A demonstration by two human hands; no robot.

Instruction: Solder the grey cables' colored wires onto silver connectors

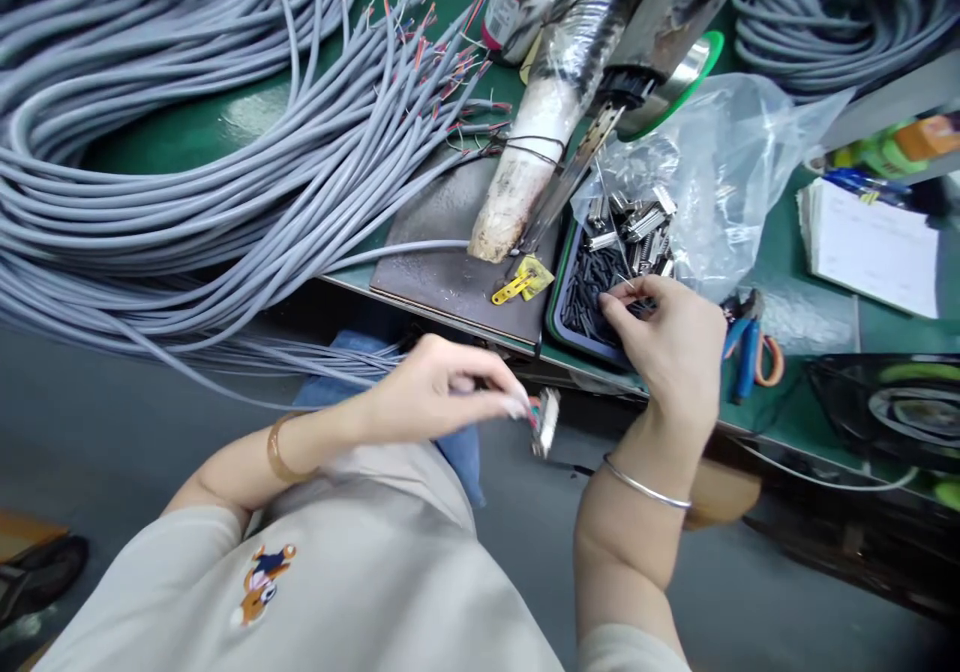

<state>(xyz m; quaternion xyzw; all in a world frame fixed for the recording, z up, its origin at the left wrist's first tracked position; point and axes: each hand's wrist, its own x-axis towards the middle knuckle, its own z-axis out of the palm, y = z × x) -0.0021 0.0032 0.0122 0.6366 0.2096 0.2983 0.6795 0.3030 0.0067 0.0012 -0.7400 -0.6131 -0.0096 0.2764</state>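
Observation:
My left hand (457,387) pinches the coloured wires of a metal connector (546,422), holding it in front of the bench edge. Over the right side of a blue-rimmed tray (556,297), my right hand (660,337) has its thumb and fingertips close together; whatever may be between them is too small to make out. The tray holds small black sleeves (587,297) and silvery connectors (641,227). A yellow clip (514,288) lies on the dark board (442,277) to the left of the tray.
Bundles of grey cable (247,192) cover the bench's left. A wrapped tube (536,142) and soldering tool (581,172) slant above the board. Behind the tray are a plastic bag (727,182) and green-rimmed spool (679,87). Pliers (746,357), papers (870,247) and a black object (892,402) lie right.

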